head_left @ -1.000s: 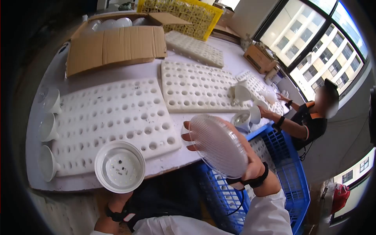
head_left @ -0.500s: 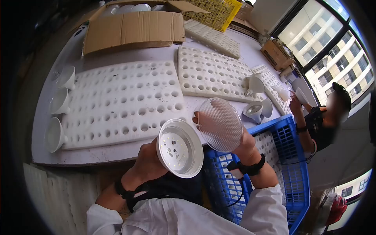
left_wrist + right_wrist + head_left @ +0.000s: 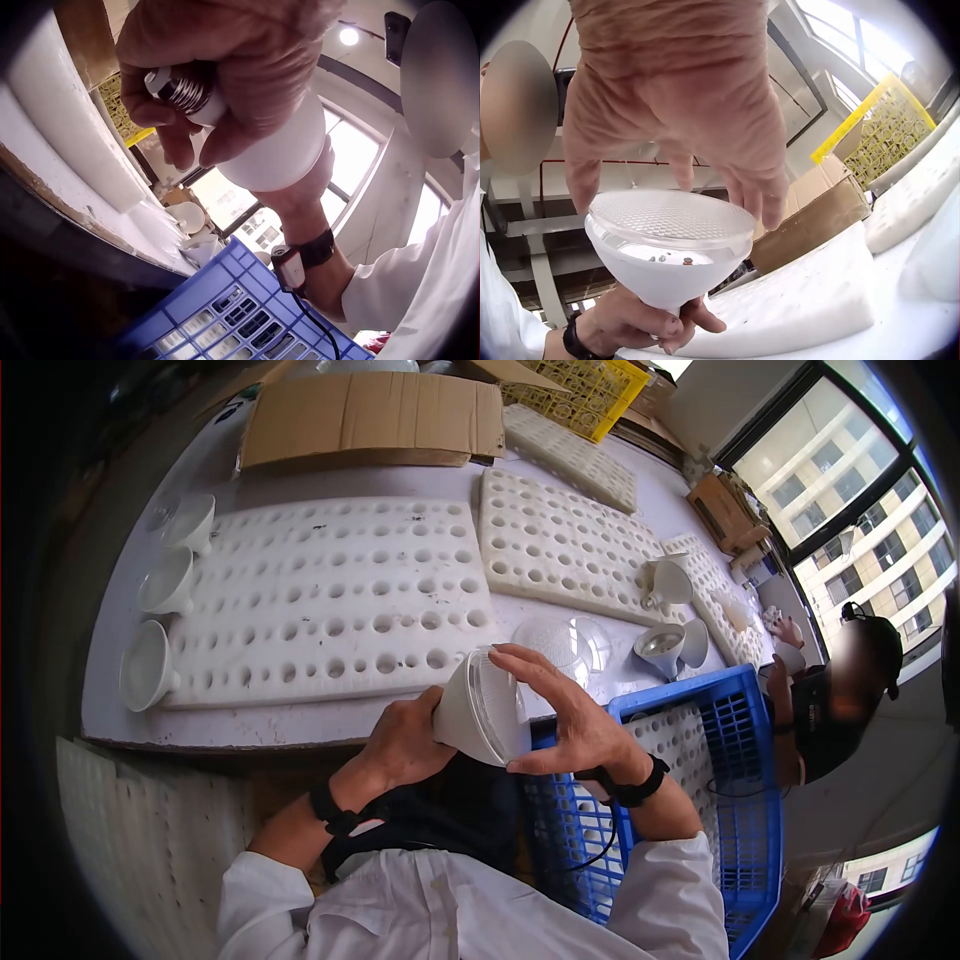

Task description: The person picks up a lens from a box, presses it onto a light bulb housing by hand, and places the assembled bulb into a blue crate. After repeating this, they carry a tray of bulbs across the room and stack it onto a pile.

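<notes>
My left hand (image 3: 405, 740) grips a white cone-shaped lamp housing (image 3: 458, 710) by its narrow neck. Its threaded metal screw base (image 3: 184, 94) pokes out between the fingers in the left wrist view. Across the wide mouth lies a clear textured lens cover (image 3: 675, 214), its edge at the housing's rim. The right hand (image 3: 580, 728) spans this cover, thumb on one side of its edge and fingers on the other. Through the gap beneath it, small parts show inside the housing in the right wrist view.
White foam trays with holes (image 3: 330, 600) cover much of the table. Three white housings (image 3: 147, 665) lie along the left edge. Clear covers (image 3: 565, 643) rest near the blue crate (image 3: 745, 760). A cardboard box (image 3: 370, 420) stands behind; another person (image 3: 835, 710) works at right.
The left hand has brought the housing up and right, turning its mouth toward the right hand. The right hand has brought the lens cover onto that mouth. The head view has shifted.
</notes>
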Demonstrator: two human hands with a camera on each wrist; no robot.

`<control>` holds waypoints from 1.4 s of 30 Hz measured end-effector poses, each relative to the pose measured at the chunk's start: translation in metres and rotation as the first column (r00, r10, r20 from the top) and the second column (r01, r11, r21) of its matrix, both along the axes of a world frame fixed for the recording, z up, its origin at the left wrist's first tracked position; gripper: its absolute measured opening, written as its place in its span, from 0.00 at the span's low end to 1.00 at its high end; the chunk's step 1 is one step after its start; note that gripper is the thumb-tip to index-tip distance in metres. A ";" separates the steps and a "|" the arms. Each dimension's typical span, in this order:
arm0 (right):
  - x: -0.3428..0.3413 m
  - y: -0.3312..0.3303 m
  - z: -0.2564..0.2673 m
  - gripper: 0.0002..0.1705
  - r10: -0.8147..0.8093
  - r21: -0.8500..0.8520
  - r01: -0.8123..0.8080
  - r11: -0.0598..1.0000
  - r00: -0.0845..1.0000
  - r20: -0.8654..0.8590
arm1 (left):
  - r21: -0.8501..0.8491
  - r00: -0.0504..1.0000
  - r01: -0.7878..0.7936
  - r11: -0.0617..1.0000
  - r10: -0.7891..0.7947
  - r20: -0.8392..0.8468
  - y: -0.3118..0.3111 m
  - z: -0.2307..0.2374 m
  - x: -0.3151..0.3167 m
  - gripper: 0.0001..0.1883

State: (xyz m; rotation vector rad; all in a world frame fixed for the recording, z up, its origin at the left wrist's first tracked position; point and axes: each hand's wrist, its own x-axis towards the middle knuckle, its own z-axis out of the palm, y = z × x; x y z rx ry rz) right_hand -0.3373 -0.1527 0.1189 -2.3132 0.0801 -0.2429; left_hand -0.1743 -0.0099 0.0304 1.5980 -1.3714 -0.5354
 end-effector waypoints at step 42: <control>0.008 0.007 -0.055 0.56 -0.132 -0.007 0.132 0.991 0.991 0.024 | -0.123 0.966 -0.003 0.992 -0.029 -0.256 -0.023 0.013 -0.017 0.54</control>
